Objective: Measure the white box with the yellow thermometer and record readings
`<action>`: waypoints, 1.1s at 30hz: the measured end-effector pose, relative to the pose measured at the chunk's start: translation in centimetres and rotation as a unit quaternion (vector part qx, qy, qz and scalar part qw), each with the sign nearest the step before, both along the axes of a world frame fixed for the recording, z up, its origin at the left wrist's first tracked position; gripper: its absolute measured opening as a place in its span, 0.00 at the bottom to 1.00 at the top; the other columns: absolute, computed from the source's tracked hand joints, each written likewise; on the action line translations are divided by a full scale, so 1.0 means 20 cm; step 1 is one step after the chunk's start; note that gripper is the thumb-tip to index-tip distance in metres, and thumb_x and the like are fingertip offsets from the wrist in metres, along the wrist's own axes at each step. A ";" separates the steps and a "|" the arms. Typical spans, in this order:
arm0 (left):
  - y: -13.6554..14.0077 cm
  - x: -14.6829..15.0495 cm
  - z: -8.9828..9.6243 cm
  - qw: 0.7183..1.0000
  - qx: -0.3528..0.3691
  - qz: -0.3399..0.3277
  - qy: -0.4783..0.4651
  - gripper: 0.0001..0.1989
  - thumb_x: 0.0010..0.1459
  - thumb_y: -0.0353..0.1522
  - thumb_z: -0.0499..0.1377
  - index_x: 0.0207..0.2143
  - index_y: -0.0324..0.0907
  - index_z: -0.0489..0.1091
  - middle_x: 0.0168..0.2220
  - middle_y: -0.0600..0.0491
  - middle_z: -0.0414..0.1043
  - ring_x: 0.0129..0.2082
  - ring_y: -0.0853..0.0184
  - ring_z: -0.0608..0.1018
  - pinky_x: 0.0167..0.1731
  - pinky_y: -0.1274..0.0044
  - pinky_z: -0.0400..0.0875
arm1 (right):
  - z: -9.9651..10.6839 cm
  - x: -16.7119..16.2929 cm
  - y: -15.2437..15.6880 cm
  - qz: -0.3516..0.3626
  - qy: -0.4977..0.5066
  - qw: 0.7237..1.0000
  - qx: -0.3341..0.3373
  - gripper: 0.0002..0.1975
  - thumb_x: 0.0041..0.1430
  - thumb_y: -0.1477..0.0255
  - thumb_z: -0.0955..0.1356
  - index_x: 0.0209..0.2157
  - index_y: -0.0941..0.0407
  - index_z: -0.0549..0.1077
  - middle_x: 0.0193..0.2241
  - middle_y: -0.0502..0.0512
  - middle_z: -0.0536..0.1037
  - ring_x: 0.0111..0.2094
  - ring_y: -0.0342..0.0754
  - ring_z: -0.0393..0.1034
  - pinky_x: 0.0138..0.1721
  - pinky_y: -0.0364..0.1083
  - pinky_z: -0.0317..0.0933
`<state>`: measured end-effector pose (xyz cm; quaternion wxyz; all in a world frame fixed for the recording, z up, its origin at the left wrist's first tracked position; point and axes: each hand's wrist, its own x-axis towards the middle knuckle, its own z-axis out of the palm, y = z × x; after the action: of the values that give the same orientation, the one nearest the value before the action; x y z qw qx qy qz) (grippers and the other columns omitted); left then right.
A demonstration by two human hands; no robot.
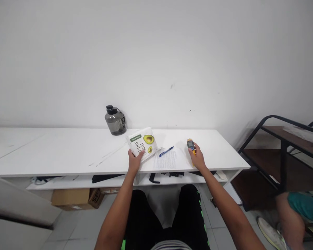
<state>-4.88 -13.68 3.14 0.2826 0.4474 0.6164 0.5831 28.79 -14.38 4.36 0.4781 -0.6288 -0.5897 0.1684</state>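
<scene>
My left hand (135,162) grips the lower edge of a white food pouch (138,141) printed with avocados and the word "Meal". The pouch is tilted above the desk. My right hand (197,158) is closed around a yellow handheld meter (191,145) with a small grey screen and blue buttons, near the desk's right part. Between my hands lies a sheet of handwritten paper (169,160), its upper left part next to the pouch. A blue pen (166,151) rests slantwise across the sheet.
A dark translucent water jug (115,121) stands on the white desk (54,149) by the wall. Below, a shelf (79,182) holds dark items, and a cardboard box (70,199) sits underneath. At right are a black metal-framed rack (283,159) and another person's leg (290,215).
</scene>
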 end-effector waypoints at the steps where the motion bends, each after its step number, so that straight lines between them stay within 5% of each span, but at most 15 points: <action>1: -0.02 0.02 0.01 0.999 0.016 -0.012 -0.032 0.30 0.53 0.41 0.62 0.53 0.42 0.54 0.52 0.43 0.68 0.49 0.61 0.74 0.45 0.70 0.72 | 0.03 -0.03 -0.03 0.010 0.051 0.999 0.013 0.32 0.59 0.55 0.60 0.59 0.58 0.57 0.54 0.64 0.68 0.53 0.55 0.64 0.52 0.53 0.59; 7: -0.14 0.18 0.16 0.991 0.055 -0.093 -0.085 0.28 0.50 0.39 0.64 0.50 0.41 0.60 0.48 0.45 0.72 0.46 0.60 0.76 0.45 0.68 0.73 | 0.31 -0.25 -0.26 0.214 0.098 0.971 0.043 0.42 0.49 0.60 0.71 0.63 0.54 0.52 0.59 0.61 0.62 0.56 0.54 0.61 0.54 0.50 0.60; 14: -0.29 0.20 0.35 0.982 0.054 -0.155 -0.090 0.32 0.45 0.40 0.68 0.51 0.42 0.61 0.48 0.46 0.72 0.47 0.59 0.76 0.46 0.66 0.72 | 0.57 -0.28 -0.43 0.311 -0.020 0.950 0.031 0.30 0.52 0.70 0.69 0.57 0.51 0.63 0.55 0.55 0.68 0.54 0.52 0.64 0.55 0.52 0.59; 23: -0.42 0.15 0.37 0.984 0.068 -0.157 -0.038 0.37 0.43 0.41 0.68 0.55 0.43 0.59 0.49 0.47 0.70 0.47 0.59 0.75 0.46 0.66 0.71 | 0.56 -0.28 -0.50 0.321 -0.096 0.935 0.117 0.34 0.51 0.73 0.69 0.60 0.49 0.60 0.53 0.55 0.70 0.52 0.53 0.67 0.54 0.53 0.62; 33: -0.43 0.14 0.35 0.989 0.076 -0.126 0.003 0.36 0.43 0.42 0.67 0.54 0.42 0.60 0.48 0.47 0.71 0.46 0.58 0.75 0.45 0.66 0.72 | 0.43 -0.28 -0.44 0.304 -0.108 0.941 0.101 0.35 0.49 0.75 0.68 0.61 0.50 0.59 0.57 0.54 0.67 0.56 0.54 0.64 0.56 0.52 0.60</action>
<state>-2.05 -22.27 10.12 0.3175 0.5436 0.5098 0.5863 23.12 -23.22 12.99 0.3986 -0.3823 -0.8147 0.1766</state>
